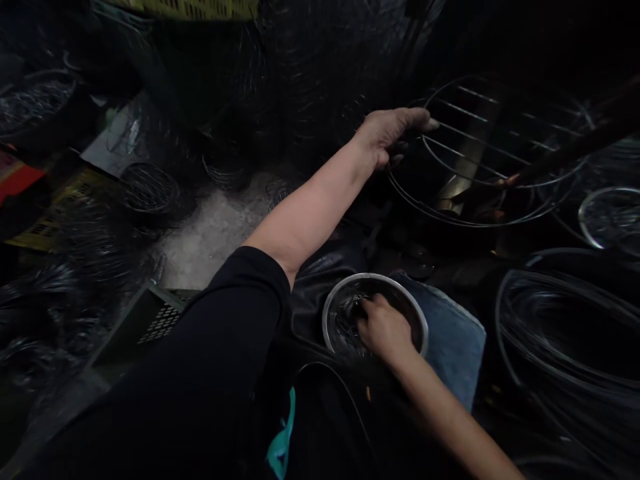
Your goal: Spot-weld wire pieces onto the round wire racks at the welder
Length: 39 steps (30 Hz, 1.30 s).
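Note:
My left hand [395, 137] reaches forward to the left edge of a round wire rack [465, 137] with parallel bars. Its fingers are closed at the rim, and some of them are lost in shadow. Down in a shiny metal bowl [417, 320] is my right hand [385, 327], fingers curled among thin wire pieces [350, 320]. Whatever lies between those fingertips is hidden. The bowl sits by my lap, partly over a blue pad [457, 340].
Coiled wire [560, 340] lies at the right. A green crate [155, 323] stands at lower left, with bundled wire items [150, 187] beyond. At the far left is a tub [37, 103] of metal pieces. Yellow crating [200, 8] shows at the top.

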Tool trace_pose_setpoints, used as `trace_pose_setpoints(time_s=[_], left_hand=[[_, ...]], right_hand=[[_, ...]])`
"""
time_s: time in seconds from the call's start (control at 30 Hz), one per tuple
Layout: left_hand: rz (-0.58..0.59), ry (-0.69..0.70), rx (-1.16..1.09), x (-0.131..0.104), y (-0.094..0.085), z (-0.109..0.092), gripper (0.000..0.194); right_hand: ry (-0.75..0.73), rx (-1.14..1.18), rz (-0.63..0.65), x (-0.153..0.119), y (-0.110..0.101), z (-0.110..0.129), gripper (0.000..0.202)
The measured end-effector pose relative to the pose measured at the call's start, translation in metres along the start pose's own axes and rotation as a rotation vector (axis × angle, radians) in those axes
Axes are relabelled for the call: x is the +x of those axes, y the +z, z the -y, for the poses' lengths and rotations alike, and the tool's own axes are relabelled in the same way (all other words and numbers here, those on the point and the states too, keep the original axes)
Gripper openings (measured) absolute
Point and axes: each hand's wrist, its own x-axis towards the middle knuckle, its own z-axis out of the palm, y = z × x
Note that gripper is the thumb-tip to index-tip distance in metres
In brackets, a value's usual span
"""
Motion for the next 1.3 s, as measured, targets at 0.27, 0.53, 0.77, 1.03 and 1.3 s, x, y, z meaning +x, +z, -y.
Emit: trace_pose_setpoints(time_s=[0.27,0.53,0.77,1.03,1.3], left_hand=[[0.148,0.051,0.132,0.013,0.002,0.008,0.046],[0.083,0.15,0.075,-0.028,-0.022,0.02,0.055],[0.106,0.187,0.008,-0.04,-0.029,0.038,0.057],[0.129,0.225,0.073,-0.057,-0.031,0.047,0.063],[0.074,0.19,0.037,-0.066,-0.032,0.045,0.062]], right_hand=[[0.004,0.255,0.065,0.002,0.008,-0.015,0.026],[0.003,0.734,-0.125,0.003,0.005,-0.048,0.017],[0.177,-0.018,0.024,-0.015,-0.003,-0.022,0.03],[0.138,0.016,-0.036,-0.013,-0.003,-0.024,0.031],[0.072,0.226,-0.051,-0.005,0.005,-0.021,0.031]])
